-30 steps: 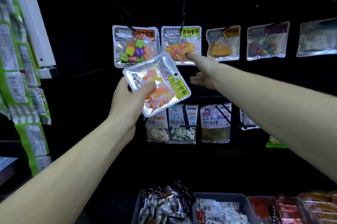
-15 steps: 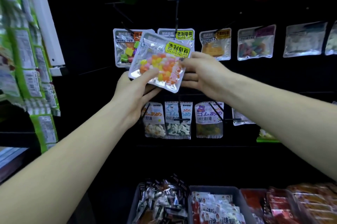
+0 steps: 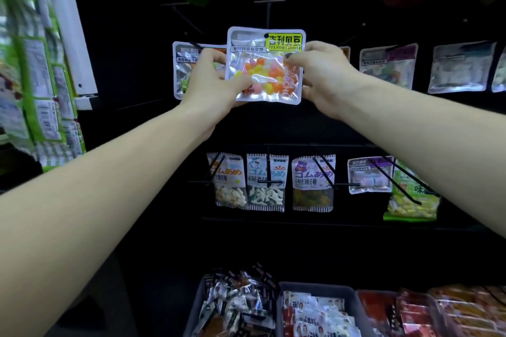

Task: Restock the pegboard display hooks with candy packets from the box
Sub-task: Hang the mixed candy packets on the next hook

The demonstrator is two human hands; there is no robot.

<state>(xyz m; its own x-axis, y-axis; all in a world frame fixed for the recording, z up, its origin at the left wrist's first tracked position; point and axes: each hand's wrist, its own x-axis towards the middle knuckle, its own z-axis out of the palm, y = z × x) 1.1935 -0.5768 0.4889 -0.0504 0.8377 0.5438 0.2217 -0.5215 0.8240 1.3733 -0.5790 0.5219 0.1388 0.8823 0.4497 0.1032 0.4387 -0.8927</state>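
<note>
Fingers (image 3: pixel 216 55) of the left hand (image 3: pixel 210 84) and right hand (image 3: pixel 325 73) pinch opposite side edges of the clear, yellow-labelled packet of jelly beans (image 3: pixel 264 65), upright before the black pegboard (image 3: pixel 131 35); its punched hole (image 3: pixel 266 35) sits top centre, directly below the black wire hook (image 3: pixel 268 14).

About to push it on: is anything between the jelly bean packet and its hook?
Nothing visible blocks it. Left hand and right hand hold the jelly bean packet upright below the black hook; the hook's tip is hidden behind the packet.
</note>
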